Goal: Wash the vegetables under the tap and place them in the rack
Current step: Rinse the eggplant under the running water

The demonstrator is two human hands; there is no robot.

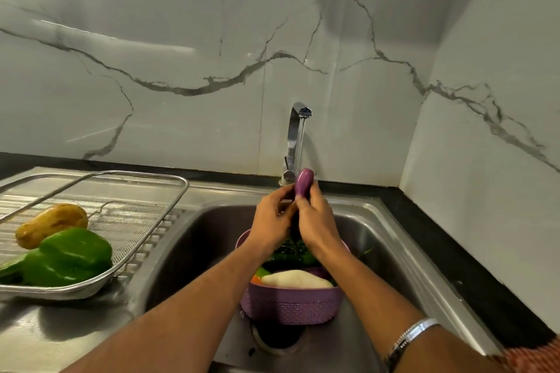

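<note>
A small purple eggplant (304, 181) stands upright under the chrome tap (296, 133), where a thin stream of water runs down onto it. My left hand (271, 222) and my right hand (315, 221) both grip its lower part over the steel sink (194, 239). Below my hands a purple plastic basket (291, 303) sits in the sink with a white radish (298, 278), green vegetables and something orange in it. On the drainboard at the left, a wire mesh rack (127, 215) holds a potato (51, 224) and a green bell pepper (71, 256).
The sink drain (277, 338) lies just in front of the basket. A marble wall runs behind the tap and along the right side. A black counter edge (472, 269) borders the sink at the right. The ribbed drainboard (27, 336) extends to the left front.
</note>
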